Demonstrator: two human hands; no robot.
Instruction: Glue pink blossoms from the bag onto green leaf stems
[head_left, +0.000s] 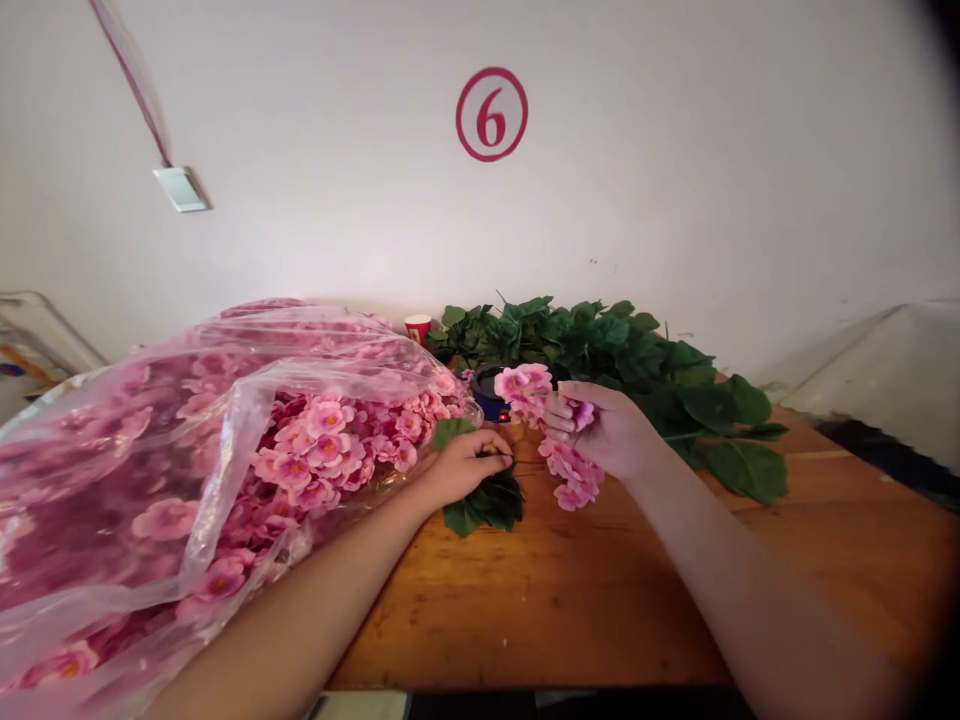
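Note:
My right hand [611,430] is closed round a bunch of pink artificial flowers [566,470], with blooms sticking out above and below the fingers. My left hand [461,465] pinches a thin dark stem beside a sprig of green leaves [484,500] that lies on the wooden table [540,600]. The two hands are close together, almost touching. Just left of my left hand lies a large clear plastic bag [187,460] stuffed with many more pink flowers.
A heap of green artificial leaves [637,370] lies along the wall behind my hands. A small dark blue pot [489,395] and a red paper cup [418,327] stand near it. The wall carries a red circled 6 [491,115].

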